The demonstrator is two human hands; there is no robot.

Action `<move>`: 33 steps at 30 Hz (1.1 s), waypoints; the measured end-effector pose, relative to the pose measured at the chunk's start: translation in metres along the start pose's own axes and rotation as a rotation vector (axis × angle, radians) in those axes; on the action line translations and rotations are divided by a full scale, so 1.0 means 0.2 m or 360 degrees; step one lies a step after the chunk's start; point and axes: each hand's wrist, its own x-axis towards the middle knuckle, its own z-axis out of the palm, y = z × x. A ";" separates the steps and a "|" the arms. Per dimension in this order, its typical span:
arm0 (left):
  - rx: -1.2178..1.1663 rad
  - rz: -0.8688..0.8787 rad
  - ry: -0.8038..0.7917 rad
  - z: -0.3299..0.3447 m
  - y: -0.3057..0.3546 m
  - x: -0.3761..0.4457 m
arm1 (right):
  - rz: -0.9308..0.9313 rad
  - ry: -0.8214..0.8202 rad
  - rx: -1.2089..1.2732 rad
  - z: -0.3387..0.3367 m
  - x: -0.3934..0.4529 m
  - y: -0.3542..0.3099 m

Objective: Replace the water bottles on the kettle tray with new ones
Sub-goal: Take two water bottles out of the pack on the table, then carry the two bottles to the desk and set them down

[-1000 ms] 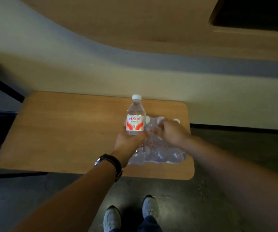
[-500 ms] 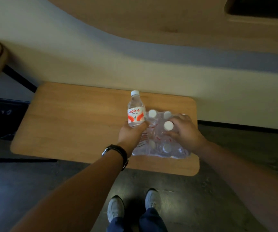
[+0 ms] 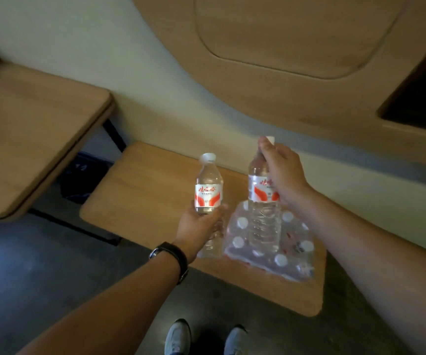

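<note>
Two water bottles in hand (shrink-wrapped pack beneath, partly full).

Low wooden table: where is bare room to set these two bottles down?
The low table is bare across its left half, from the wall edge to the shrink-wrapped pack. The right end is crowded by that pack. The higher table at left also shows bare.

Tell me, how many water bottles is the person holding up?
2. One bottle is in the left hand, gripped low. The other bottle hangs from the right hand, gripped near its cap. More sit in the plastic-wrapped pack below.
</note>
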 end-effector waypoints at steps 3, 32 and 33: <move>-0.0132 0.0086 0.0105 -0.28 0.16 -0.15 | 0.0073 -0.0202 -0.0054 0.28 -0.04 -0.20; -0.0381 0.0219 0.1203 -3.87 0.65 -0.75 | -0.0472 -0.1385 -0.0266 3.95 -1.14 -1.91; -0.0370 0.0222 0.1199 -3.98 0.66 -0.69 | -0.0504 -0.1418 -0.0277 4.07 -1.13 -1.94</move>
